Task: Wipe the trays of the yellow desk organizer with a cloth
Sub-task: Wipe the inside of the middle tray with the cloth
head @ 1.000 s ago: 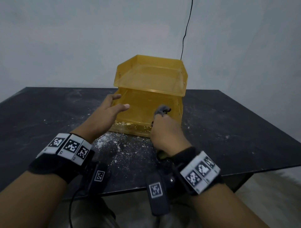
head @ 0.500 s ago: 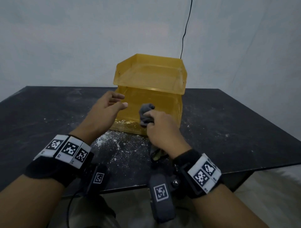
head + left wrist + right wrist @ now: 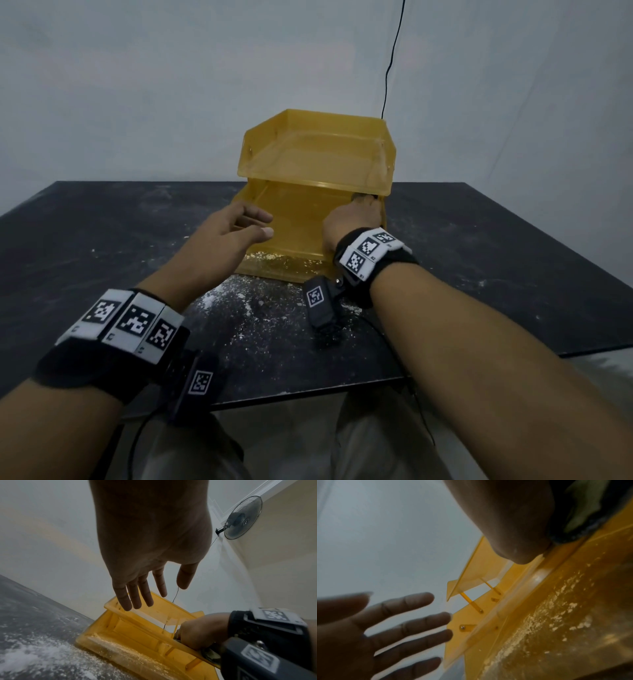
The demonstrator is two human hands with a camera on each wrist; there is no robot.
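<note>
Translucent yellow two-tier plastic desk organizer (image 3: 317, 192) sat centre frame in the head view, on the dark speckled surface (image 3: 102, 246), open front facing the camera.

Right hand (image 3: 356, 219) was inside the lower tray (image 3: 294, 226), at its right side under the upper tray's (image 3: 318, 157) front lip. Fingers were curled round a dark grey cloth (image 3: 583, 520); only a sliver of it showed past the knuckles in the head view, while the right wrist view showed it bunched in the upper right of the frame, pressed against the tray wall. Whether the cloth touched the tray floor: couldn't tell.

Left hand (image 3: 236, 229) held nothing. Fingers were spread and nearly straight, just off the organizer's left front corner. The head view left contact unclear; the left wrist view showed the fingertips (image 3: 127, 605) in front of the upper tray's near corner, apparently with a gap.

White powdery debris (image 3: 260, 308) was scattered on the surface right in front of the organizer, lower centre of the head frame. More crumbs (image 3: 556, 615) lay along the lower tray's front edge.

A thin black cable (image 3: 390, 61) ran up the pale wall behind the organizer. A wall-mounted black fan (image 3: 243, 517) was in the upper right of the left wrist view.
</note>
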